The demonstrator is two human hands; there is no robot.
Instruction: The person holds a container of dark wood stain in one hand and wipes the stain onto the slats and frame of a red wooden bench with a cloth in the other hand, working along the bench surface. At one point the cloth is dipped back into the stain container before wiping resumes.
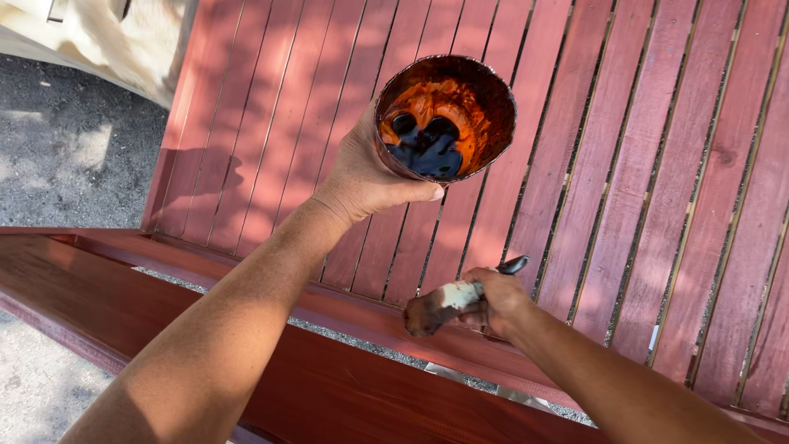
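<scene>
I see the left hand [362,177] closed around the side wall of a round paint container [448,115], thumb wrapped across the near side, fingers hidden behind it. The container is held above the slats, mouth tilted toward the camera. Its inner wall is coated in orange-red stain, and a dark pool of liquid sits at the bottom.

I see the right hand [497,300] clenched around a paintbrush [448,300]. The brush lies roughly level, its stained bristle end pointing left and its dark handle tip projecting past the knuckles to the upper right. The pale ferrule section shows between bristles and fingers. The bristles are over, or touching, the upper edge of the red-brown rail [329,312]; I cannot tell which.

The slatted wooden panel [657,164] fills the upper and right parts of the view, stained red-brown, with narrow gaps between the slats. A broader stained beam [107,304] runs diagonally beneath both forearms. Grey gravel ground [74,156] lies to the left. A pale, sheet-covered object [107,41] occupies the top left corner.
</scene>
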